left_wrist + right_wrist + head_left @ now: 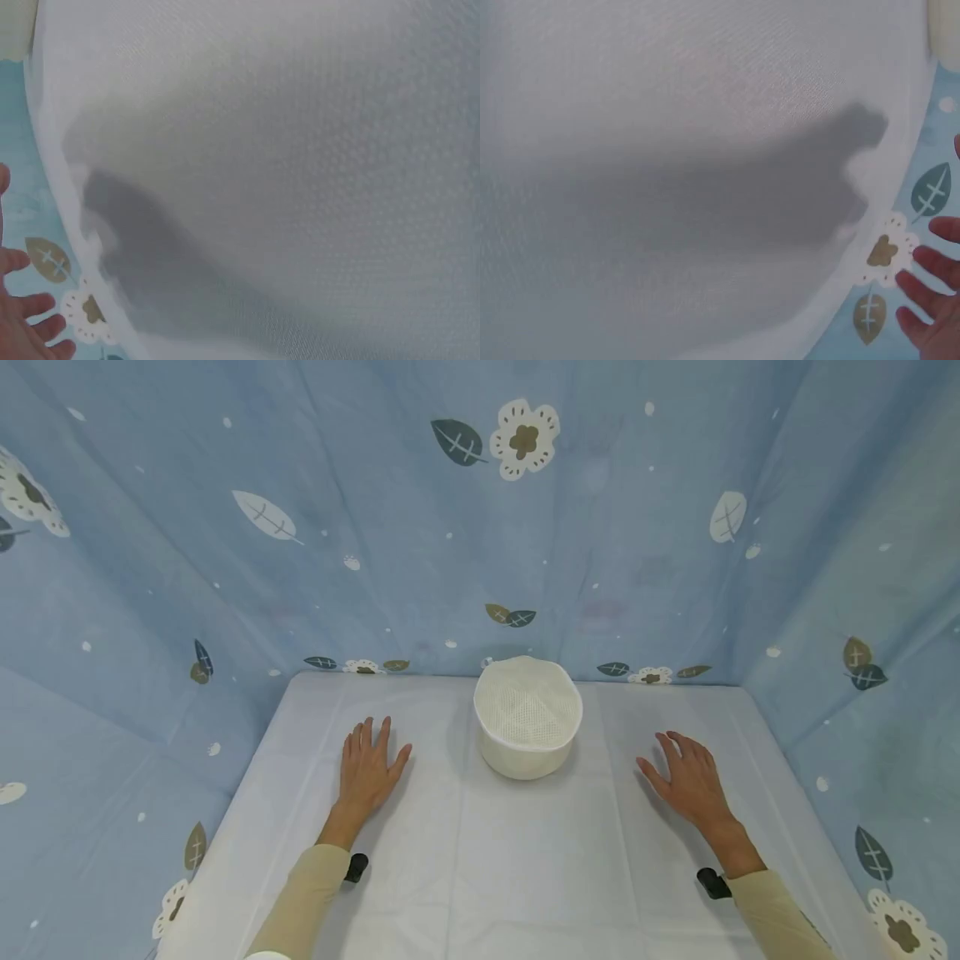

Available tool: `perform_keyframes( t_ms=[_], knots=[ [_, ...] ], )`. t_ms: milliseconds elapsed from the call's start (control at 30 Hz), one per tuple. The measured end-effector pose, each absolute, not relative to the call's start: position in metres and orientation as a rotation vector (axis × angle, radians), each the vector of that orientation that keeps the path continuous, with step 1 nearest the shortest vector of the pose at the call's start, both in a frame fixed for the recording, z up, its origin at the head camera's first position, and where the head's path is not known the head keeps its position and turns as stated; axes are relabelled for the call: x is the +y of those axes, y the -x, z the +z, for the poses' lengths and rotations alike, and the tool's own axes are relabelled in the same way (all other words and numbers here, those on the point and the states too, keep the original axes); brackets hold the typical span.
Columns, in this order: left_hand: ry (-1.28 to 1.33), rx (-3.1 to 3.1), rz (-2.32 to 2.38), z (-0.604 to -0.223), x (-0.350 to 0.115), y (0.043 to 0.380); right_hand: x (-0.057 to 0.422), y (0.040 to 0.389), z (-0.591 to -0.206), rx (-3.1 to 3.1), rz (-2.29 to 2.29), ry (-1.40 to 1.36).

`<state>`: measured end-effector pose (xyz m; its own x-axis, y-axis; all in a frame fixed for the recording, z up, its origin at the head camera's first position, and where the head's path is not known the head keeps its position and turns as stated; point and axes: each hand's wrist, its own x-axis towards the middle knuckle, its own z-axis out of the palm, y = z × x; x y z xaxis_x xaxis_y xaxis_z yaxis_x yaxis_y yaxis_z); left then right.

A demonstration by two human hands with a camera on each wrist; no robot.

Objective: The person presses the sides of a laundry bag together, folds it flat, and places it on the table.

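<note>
While both our hands reach forward over the white-covered table (540, 868), our left hand (367, 775) has its fingers extended and slightly fanned, thumb angled out toward the middle. Our right hand (688, 783) is loose, its fingers a little bent and parted, with the thumb pointing inward. Neither grips anything; we cannot tell whether any fingertip touches the cloth. Between our hands, apart from both and slightly farther from us, a round cream-white mesh-topped container (528, 718) stands on the table near its far edge. Behind our wrists come beige sleeves (303, 893), with a small black device (357, 868) at each inner side. Beyond our fingertips hangs a blue curtain (405, 527) patterned with leaves and flowers.
</note>
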<state>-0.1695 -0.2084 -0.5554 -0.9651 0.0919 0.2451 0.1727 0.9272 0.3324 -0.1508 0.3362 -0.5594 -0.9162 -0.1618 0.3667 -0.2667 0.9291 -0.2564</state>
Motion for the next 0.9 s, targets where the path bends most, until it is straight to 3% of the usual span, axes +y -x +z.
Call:
perform_keyframes(
  t_ms=[400,900],
  knots=[
    [0.245,-2.626,-0.518,-0.545,-0.2,0.175,0.329,0.16,-0.544,-2.504,0.468,-0.467],
    [0.313,-2.495,-0.533,-0.52,-0.181,0.184,0.314,0.165,-0.521,-2.538,0.559,-0.411]
  ],
)
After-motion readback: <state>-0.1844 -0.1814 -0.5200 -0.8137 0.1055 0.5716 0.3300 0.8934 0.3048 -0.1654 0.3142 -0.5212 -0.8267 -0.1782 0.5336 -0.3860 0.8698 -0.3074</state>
